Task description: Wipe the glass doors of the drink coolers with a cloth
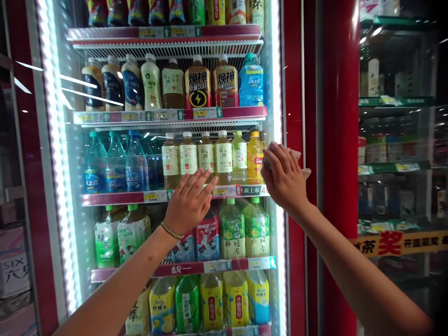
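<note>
In the head view, a glass-fronted drinks cooler (224,186) fills the middle, its shelves of bottles lit from both sides. My left hand (191,200) is spread with fingers apart, palm toward the glass, in front of the third shelf; it holds nothing, and a thin band (170,230) circles its wrist. At the cooler's right edge my right hand (284,176) is closed over a pale, crumpled cloth (304,173), pressed toward the glass by the bright light strip. Most of the cloth is hidden under the palm and fingers.
A red door frame (295,93) runs down the right side, with a red pillar (338,140) beyond it. Farther right stands another glass cabinet (395,102) with shelves and a yellow banner (413,242). Boxes (16,266) stand at the lower left.
</note>
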The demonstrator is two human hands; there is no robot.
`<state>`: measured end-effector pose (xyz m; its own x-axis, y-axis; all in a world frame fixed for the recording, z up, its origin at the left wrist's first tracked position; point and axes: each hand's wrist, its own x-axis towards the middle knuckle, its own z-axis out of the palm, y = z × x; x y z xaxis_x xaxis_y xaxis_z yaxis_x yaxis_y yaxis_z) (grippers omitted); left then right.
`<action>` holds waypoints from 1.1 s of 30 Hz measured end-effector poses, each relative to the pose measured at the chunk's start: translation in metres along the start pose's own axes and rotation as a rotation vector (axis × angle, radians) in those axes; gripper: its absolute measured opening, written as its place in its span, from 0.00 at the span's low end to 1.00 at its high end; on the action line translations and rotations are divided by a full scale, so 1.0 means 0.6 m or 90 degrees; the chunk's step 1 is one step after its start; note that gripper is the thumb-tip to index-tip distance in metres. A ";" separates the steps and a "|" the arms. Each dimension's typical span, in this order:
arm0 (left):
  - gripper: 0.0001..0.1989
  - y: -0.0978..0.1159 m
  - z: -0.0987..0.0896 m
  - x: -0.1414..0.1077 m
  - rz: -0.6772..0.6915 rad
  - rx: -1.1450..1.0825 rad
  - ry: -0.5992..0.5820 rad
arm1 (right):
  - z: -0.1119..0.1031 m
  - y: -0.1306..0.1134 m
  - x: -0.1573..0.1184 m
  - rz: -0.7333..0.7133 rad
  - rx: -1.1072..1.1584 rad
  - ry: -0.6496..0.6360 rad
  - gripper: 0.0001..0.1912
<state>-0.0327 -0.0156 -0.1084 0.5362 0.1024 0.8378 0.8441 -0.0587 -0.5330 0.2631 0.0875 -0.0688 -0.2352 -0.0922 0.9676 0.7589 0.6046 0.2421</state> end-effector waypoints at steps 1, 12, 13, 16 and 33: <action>0.33 0.000 0.000 0.000 0.000 0.002 -0.001 | -0.004 0.013 0.009 0.010 -0.015 -0.006 0.31; 0.30 0.000 0.002 0.000 -0.009 -0.034 -0.001 | 0.002 -0.039 -0.051 -0.003 -0.061 -0.113 0.34; 0.30 0.000 0.002 -0.001 -0.011 -0.036 -0.002 | 0.002 -0.037 -0.047 0.011 -0.061 -0.107 0.34; 0.29 0.000 0.002 -0.001 -0.015 -0.035 0.004 | 0.003 -0.026 -0.059 0.112 -0.079 -0.039 0.34; 0.27 0.001 0.006 -0.005 -0.047 -0.069 0.037 | 0.020 -0.100 -0.058 -0.007 -0.045 -0.117 0.37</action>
<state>-0.0335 -0.0123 -0.1115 0.4698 0.0523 0.8812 0.8750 -0.1599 -0.4569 0.2187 0.0639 -0.1176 -0.3449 0.0513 0.9372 0.7954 0.5461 0.2628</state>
